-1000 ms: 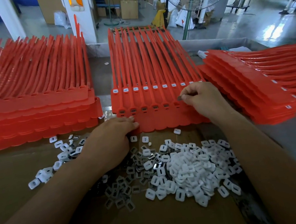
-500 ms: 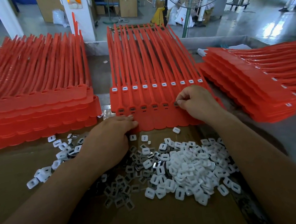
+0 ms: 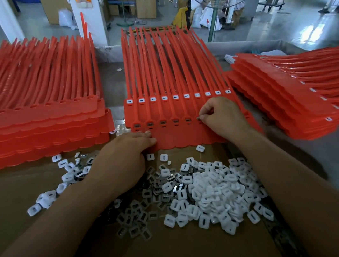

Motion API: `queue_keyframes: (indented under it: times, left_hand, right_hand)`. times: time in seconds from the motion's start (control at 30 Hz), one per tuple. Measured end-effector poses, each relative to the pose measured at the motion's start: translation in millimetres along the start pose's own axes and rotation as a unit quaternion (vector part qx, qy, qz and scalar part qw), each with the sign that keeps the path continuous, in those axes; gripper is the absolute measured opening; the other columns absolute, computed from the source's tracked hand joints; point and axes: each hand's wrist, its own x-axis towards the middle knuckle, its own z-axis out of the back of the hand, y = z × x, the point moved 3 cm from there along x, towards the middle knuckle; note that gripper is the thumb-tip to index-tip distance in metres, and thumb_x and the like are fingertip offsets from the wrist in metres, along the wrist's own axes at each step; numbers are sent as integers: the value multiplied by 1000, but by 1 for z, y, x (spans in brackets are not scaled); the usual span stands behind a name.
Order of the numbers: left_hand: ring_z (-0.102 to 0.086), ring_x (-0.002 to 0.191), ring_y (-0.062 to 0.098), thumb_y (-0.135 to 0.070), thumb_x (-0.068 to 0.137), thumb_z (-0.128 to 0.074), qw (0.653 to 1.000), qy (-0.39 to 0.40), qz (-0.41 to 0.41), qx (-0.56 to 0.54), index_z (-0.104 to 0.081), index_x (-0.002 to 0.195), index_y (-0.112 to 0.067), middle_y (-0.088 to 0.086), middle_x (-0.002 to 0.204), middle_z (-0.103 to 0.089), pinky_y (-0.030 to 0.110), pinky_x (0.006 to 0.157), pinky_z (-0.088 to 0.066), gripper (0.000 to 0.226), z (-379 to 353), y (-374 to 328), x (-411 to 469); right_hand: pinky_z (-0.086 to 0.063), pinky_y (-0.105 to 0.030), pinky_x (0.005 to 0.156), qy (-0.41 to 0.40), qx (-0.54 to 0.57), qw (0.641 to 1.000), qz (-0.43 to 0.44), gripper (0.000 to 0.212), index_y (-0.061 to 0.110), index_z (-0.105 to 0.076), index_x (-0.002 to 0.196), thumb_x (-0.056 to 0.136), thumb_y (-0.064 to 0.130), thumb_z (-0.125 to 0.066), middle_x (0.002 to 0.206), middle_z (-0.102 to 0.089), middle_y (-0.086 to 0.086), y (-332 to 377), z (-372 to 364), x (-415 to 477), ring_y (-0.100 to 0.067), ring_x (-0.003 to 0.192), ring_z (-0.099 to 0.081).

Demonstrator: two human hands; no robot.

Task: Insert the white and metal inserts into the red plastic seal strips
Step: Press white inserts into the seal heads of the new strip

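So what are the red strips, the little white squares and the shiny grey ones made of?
The red seal strips look like moulded plastic, smooth and slightly glossy; their long tails bend. The white inserts seem matte plastic too, with rounded moulded edges. The grey inserts are likely metal: thin frames that glint in the light.

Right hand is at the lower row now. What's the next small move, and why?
Probably push the metal insert down until it seats in the red sheet. The right hand pinches it at the next place in the row, five metal pieces already sit to its left, and the left hand presses the sheet's near edge.
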Motion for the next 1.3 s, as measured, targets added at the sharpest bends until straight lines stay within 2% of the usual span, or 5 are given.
queue_keyframes:
  times: [0.2,0.37,0.77,1.03,1.3]
  left_hand:
    - [-26,133,5,3,81,-40,1000,-1,0,2,-43,133,-27,-12,144,-34,19,106,-17,60,0,-1,0]
    - [-26,133,5,3,81,-40,1000,1,4,0,-43,133,-27,-13,144,-34,20,106,-18,60,1,-1,0]
    - [-26,133,5,3,81,-41,1000,2,2,-4,-43,133,-26,-11,144,-34,19,106,-17,60,0,0,1]
    - [-26,133,5,2,81,-40,1000,-3,1,-2,-44,133,-26,-12,144,-34,21,107,-18,58,0,1,0]
    - [-27,133,5,2,81,-41,1000,-7,-1,-4,-45,132,-26,-12,144,-34,20,106,-19,58,-1,2,1]
  right_hand:
    - [-44,-29,80,-4,-8,1000,-13,8,20,-66,84,84,14,-61,102,-63,4,0,-2,1,-13,98,-56]
    - [-37,-22,81,-2,6,1000,-14,16,15,-69,95,87,9,-56,112,-64,-1,-3,1,1,-14,106,-54]
    - [-37,-17,76,7,38,998,53,10,16,-67,93,85,13,-62,89,-58,10,14,15,-13,-4,87,-52]
    - [-43,-4,66,263,8,947,185,7,26,-67,81,82,19,-67,71,-57,24,64,12,-50,14,69,-54]
    - [-45,-16,70,317,-67,928,181,12,20,-71,88,79,27,-71,67,-53,20,79,-1,-65,3,71,-53]
